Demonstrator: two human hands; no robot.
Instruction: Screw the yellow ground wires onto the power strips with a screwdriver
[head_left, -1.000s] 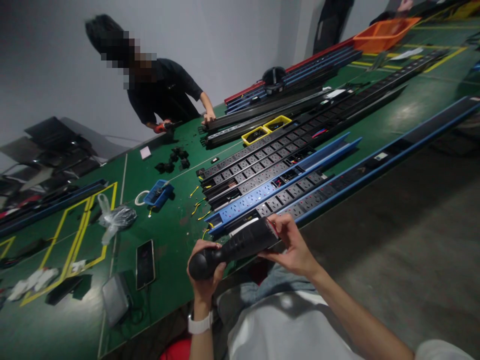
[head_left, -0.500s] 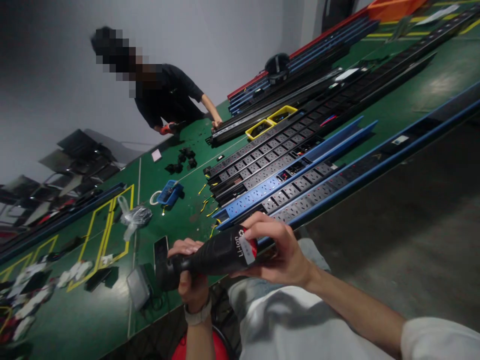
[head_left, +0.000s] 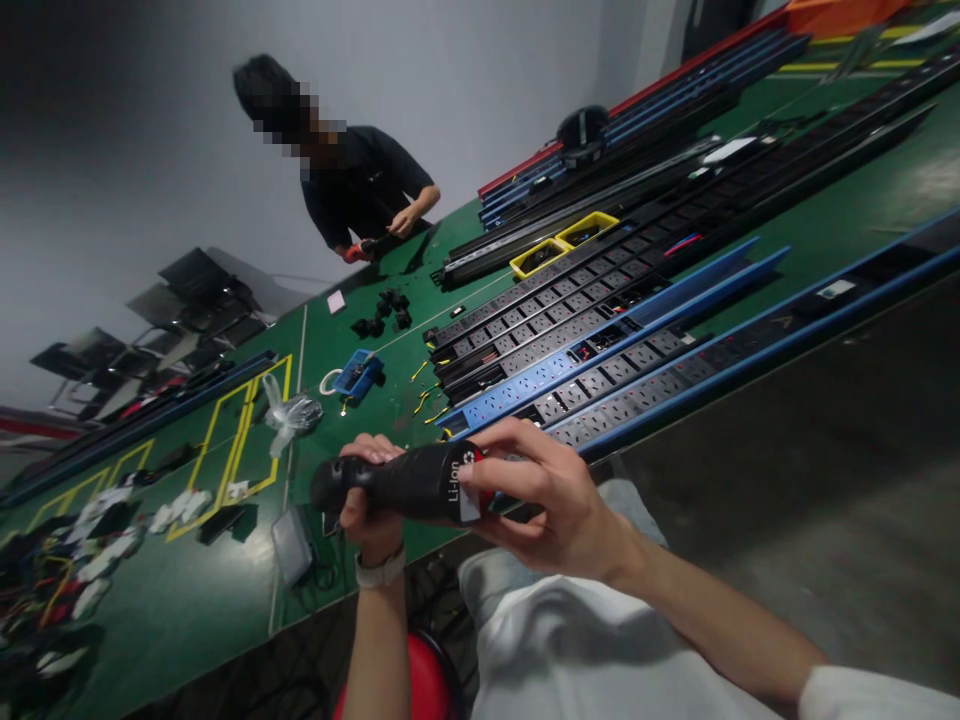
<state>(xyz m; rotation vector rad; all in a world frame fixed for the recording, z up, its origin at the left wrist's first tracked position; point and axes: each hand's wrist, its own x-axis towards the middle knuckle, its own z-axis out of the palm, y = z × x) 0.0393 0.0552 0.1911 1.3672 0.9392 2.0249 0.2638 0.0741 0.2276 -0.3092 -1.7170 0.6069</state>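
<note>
A black cordless drill (head_left: 416, 483) lies sideways in front of me, over the table's near edge. Its wide battery end, marked "Li-Ion" with a bit of red, points right; its head is at the left and its tip cannot be made out. My left hand (head_left: 370, 490), with a watch on the wrist, is wrapped round the narrow part near the head. With curled fingers, my right hand (head_left: 551, 490) grips the battery end, one finger pressing beside the label.
Long black and blue socket strips (head_left: 517, 390) lie across the green table (head_left: 202, 590). Nearby are a blue box (head_left: 358, 374), a plastic bag (head_left: 292, 415), yellow trays (head_left: 538, 258) and a grey case (head_left: 292, 545). Across the table stands a co-worker (head_left: 367, 185) holding a red-and-black tool. Below is a red stool (head_left: 427, 680).
My view has swung, so the scene sits further right. The drill has risen slightly and turned nearer level, still in both hands. The co-worker's hand has left the black bar and come toward the tool.
</note>
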